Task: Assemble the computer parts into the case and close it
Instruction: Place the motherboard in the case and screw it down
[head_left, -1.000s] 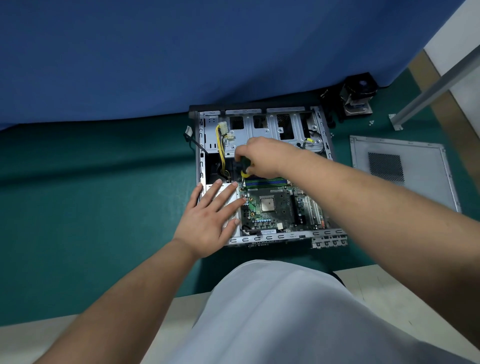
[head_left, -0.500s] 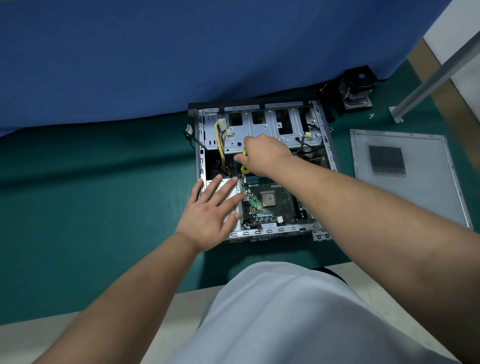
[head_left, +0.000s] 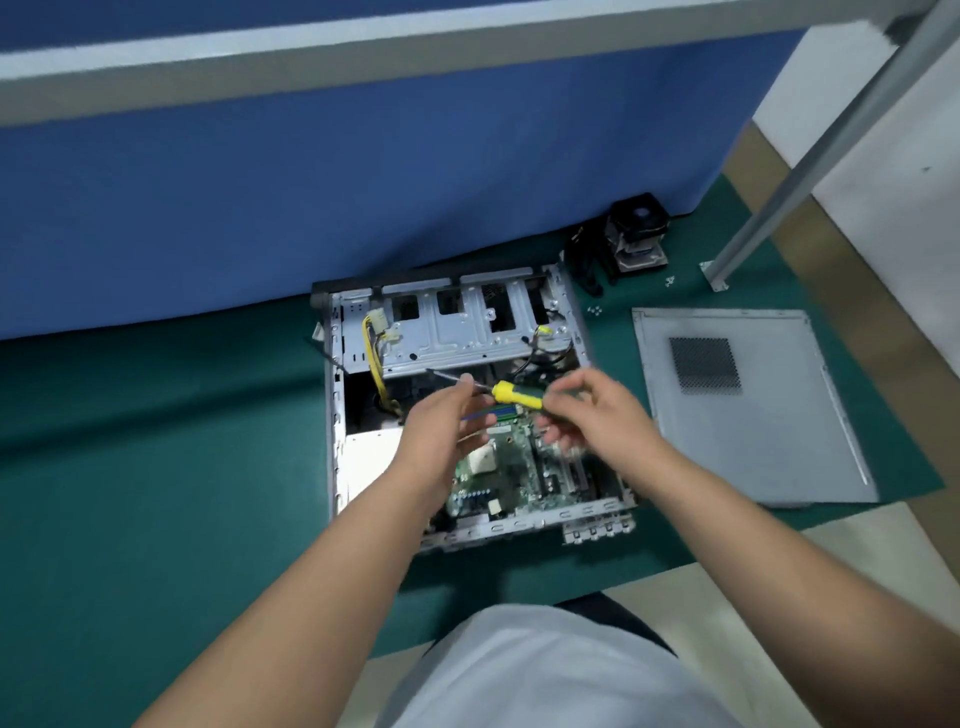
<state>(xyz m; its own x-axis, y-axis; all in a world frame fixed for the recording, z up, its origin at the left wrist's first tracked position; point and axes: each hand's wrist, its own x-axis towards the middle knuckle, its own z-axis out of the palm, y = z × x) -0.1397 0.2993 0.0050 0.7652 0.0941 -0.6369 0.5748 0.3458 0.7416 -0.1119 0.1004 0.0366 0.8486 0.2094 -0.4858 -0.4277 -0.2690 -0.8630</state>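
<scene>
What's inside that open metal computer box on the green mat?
Inside the case lie a green motherboard, yellow cables and a silver drive cage. The left hand, right hand and screwdriver above cover part of the board.

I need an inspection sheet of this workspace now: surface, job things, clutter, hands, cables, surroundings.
Surface: green mat on pale floor.
Job things: open grey metal computer case with green motherboard; grey vented side panel lying right of it; black cooler fan behind.
Clutter: small screws on mat.
Hands: left hand pinches the shaft of the yellow-green screwdriver; right hand holds its grip.
Cables: yellow wires inside case.
Surroundings: blue partition.
</scene>
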